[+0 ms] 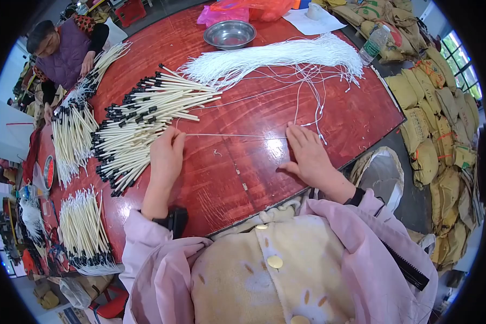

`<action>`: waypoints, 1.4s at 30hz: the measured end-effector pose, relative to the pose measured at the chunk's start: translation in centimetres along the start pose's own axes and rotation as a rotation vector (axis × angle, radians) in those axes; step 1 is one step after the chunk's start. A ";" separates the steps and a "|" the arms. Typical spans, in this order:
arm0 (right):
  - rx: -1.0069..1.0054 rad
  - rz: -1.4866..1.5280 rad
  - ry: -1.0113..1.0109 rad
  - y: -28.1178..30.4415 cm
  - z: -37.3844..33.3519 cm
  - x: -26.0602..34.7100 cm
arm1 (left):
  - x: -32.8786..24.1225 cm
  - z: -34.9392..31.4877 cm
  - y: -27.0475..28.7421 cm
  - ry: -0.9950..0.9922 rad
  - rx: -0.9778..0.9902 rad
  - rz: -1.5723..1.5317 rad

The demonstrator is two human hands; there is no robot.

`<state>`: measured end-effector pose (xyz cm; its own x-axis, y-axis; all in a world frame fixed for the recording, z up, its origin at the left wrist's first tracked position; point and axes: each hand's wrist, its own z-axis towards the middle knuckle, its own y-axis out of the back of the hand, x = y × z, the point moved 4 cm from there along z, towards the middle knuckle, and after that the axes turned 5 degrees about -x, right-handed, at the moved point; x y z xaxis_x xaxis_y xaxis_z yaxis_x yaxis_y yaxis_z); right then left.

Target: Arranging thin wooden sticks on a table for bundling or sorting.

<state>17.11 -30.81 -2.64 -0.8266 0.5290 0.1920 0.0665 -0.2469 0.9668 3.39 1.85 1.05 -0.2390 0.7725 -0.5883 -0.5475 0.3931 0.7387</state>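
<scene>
A thin white cord [227, 135] runs nearly straight across the red table between my hands. My left hand [166, 156] pinches its left end, right beside a pile of cream sticks with black tips [129, 129]. My right hand [312, 159] lies with fingers stretched out on the table, fingertips at the cord's right end and thumb apart. Past the right fingertips, several loose white cords [316, 92] curl down from a thick bundle of white cords [275, 59]. Whether a stick is also between my left fingers is hidden.
A metal bowl [229, 35] and a pink plastic bag [221, 15] stand at the far side. A bottle [373, 46] is by the far right edge. More stick bundles [83, 224] lie left, where a co-worker [65, 54] handles some. Stacked sacks [437, 119] fill the right.
</scene>
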 end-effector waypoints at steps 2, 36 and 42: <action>-0.117 -0.009 0.002 0.4 -0.3 -1.3 | -0.2 -1.8 0.8 0.013 0.001 -0.049; -0.312 -0.021 0.143 7.9 3.3 -9.7 | 1.4 -6.3 0.5 0.036 0.059 -0.033; -0.107 0.142 0.283 4.2 3.0 -4.3 | 0.6 -7.5 1.0 0.159 0.064 -0.015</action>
<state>22.60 -31.68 1.13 -0.9369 0.2401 0.2541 0.1454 -0.3935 0.9077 -3.32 -1.00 -1.05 -0.3581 0.6799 -0.6399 -0.5006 0.4387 0.7463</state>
